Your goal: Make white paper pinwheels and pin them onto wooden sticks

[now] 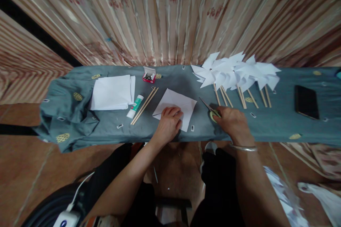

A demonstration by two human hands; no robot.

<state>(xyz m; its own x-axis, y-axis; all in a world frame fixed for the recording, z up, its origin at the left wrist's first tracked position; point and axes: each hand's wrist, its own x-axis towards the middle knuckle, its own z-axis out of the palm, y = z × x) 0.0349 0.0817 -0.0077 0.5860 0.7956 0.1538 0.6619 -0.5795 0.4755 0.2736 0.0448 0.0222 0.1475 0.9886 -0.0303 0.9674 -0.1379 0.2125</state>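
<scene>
A square sheet of white paper (174,97) lies turned like a diamond on the cloth, with crease lines and a slit at its left corner. My left hand (171,118) rests over its lower part, fingers bent and close together, holding it against the table. To the right, my right hand (233,118) is closed round the light green handles of a pair of scissors (213,112). The scissor blades point up and left, apart from the paper's right corner. Some of the handle is hidden by my fingers.
Left of the paper are wooden sticks (144,106), a glue stick (135,105), a stack of white paper (112,92) and a small red box of pins (149,76). Several paper pinwheels (213,71) lie at the back right. A black phone (306,101) lies farther right.
</scene>
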